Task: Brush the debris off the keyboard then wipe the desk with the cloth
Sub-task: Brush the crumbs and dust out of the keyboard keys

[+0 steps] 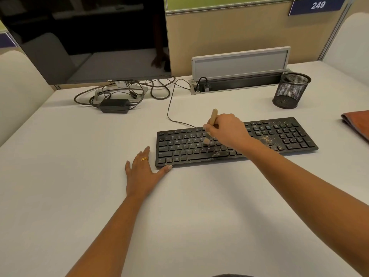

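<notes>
One mesh cup (291, 90) far right. Black keyboard (179, 148) centre, tan debris (265, 139) on right keys. Right hand (227, 130) grips brush (213, 116), bristles on middle keys. Left hand (141, 172) flat on desk (79, 156), thumb touching keyboard. Cloth (357, 122) right edge.

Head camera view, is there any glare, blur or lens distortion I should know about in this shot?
Head view: lighting is soft and even, with only faint shadows beside the left hand and under the keyboard; the dark monitor mirrors the room rather than glaring; the brush bristles look slightly smeared; wide-angle bending curves the desk edges.
</notes>
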A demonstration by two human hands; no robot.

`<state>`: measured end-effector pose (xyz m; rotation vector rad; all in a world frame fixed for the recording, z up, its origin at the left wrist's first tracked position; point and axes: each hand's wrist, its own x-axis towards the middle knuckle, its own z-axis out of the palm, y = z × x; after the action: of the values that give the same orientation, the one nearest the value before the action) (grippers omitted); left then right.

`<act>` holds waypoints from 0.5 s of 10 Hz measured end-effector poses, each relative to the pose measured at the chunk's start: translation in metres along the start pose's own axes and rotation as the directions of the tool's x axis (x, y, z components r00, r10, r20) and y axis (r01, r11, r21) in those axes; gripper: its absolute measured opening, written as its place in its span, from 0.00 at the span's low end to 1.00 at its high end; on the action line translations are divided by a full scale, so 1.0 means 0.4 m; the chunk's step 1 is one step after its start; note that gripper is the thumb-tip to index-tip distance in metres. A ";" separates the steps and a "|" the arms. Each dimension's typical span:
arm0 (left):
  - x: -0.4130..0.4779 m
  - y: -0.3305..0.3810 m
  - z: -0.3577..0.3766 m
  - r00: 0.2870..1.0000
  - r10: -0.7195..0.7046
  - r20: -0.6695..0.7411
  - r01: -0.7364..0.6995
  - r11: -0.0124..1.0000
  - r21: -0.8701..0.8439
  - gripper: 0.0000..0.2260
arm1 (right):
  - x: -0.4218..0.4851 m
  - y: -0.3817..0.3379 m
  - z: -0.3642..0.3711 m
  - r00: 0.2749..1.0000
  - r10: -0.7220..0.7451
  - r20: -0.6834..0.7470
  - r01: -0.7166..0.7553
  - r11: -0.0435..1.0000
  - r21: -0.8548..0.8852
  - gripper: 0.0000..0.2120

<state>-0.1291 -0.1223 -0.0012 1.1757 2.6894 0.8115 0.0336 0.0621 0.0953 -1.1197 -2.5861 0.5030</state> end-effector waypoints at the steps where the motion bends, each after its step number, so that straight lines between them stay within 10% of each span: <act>1: 0.000 0.000 0.000 1.000 0.000 0.001 0.000 1.000 0.003 0.42 | -0.013 0.014 0.012 0.998 0.037 0.054 -0.041 0.996 0.074 0.19; 5: -0.001 0.004 -0.002 1.000 0.002 -0.002 -0.002 1.000 0.003 0.41 | -0.047 0.039 0.012 0.993 -0.020 0.113 -0.001 0.983 0.184 0.18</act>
<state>-0.1283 -0.1221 0.0003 1.1790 2.6928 0.8093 0.0542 0.0572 0.0823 -1.0443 -2.5748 0.8077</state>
